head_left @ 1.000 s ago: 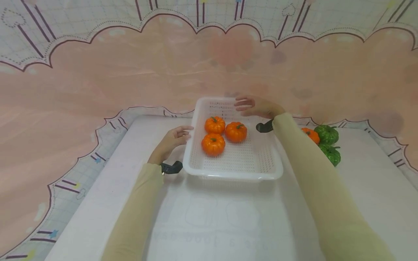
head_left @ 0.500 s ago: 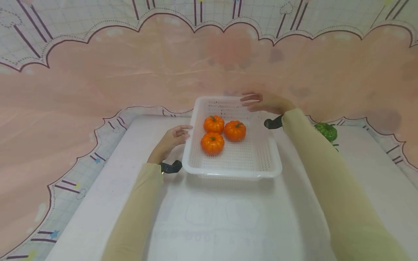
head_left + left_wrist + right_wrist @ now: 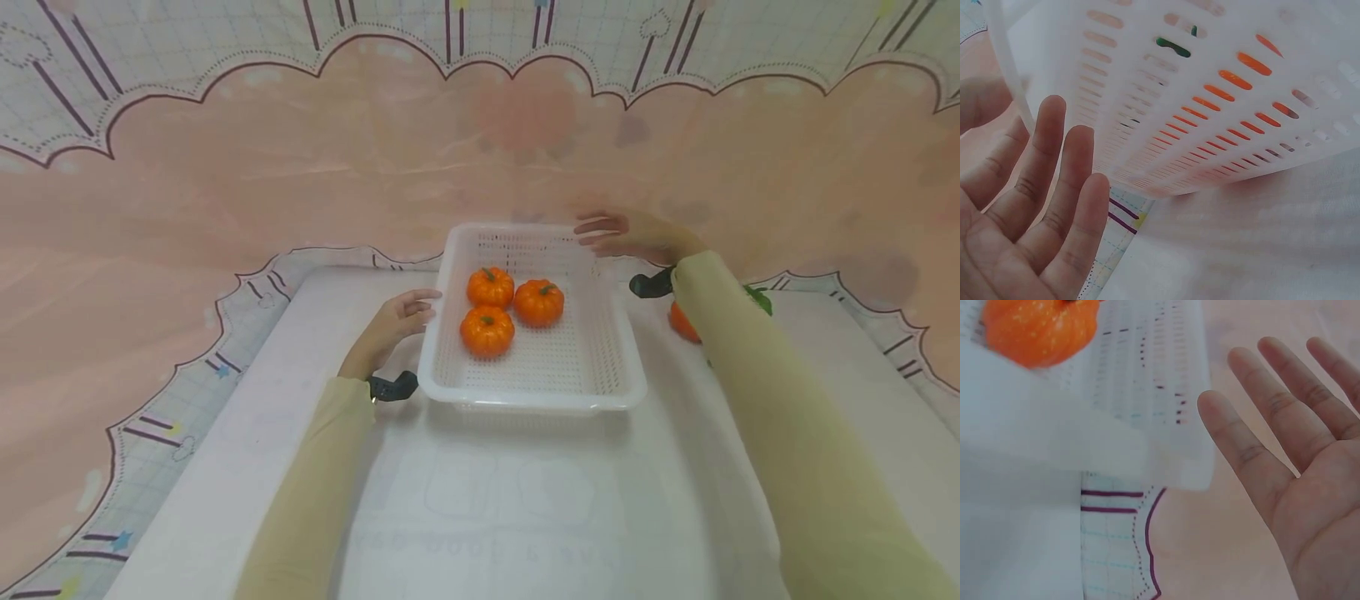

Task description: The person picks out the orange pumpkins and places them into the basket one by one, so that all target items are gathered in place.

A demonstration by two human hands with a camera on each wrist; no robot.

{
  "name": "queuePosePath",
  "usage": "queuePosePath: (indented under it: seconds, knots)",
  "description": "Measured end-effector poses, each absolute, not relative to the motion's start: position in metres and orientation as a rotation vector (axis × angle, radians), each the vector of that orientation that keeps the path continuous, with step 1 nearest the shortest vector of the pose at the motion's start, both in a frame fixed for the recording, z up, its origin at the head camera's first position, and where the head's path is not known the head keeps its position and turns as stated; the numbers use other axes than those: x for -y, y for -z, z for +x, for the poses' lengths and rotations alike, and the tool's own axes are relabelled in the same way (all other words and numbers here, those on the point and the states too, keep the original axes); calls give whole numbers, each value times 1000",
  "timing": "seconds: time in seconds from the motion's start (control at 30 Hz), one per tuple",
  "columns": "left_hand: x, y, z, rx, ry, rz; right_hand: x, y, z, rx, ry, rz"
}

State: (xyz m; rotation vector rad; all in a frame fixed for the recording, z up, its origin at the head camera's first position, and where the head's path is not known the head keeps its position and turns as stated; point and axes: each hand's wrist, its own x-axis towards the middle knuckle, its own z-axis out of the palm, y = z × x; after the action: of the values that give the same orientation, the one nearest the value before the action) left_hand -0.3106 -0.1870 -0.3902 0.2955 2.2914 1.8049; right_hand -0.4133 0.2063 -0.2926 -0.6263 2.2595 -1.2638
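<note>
Three small orange pumpkins, one of them the front pumpkin [image 3: 487,332], lie in the left half of a white perforated plastic basket [image 3: 532,400]. My left hand [image 3: 393,327] is at the basket's left rim with fingers loosely extended; in the left wrist view those fingers [image 3: 1075,181] are beside the slotted wall, and whether they press on it I cannot tell. My right hand [image 3: 633,236] hovers by the far right corner of the basket, its fingers spread and nothing in it. The right wrist view shows its palm beside the basket and an orange pumpkin [image 3: 1041,331].
Partly behind my right sleeve [image 3: 795,433], an orange pumpkin [image 3: 681,323] and a green pumpkin [image 3: 761,298] lie on the white table [image 3: 525,500]. A patterned peach cloth [image 3: 337,167] covers the wall behind the table.
My right hand has moved right, from over the basket's far right part to its far corner, and the sleeve now covers more of the pumpkins at the right. The left hand has stayed put.
</note>
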Motion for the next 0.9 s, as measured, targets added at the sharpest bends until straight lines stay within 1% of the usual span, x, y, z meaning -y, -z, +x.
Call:
queuePosePath:
  seconds: [0.27,0.4,0.57,0.8,0.9]
  knots:
    - [186,388,-309,-2285,-1814,273,-226,286,-405,-2481,1015,-534]
    - [186,388,-308,-2287,-1807,263,-239,284,-405,-2460,1051,-513]
    - [186,387,-308,-2271,-1815,273,-257,284,-404,-2391,1127,-565]
    - [187,388,-307,-2272,-1820,309,-275,280,-391,-2524,977,-561]
    - [186,388,-307,-2278,-1810,307,-281,280,-387,-2487,1051,-560]
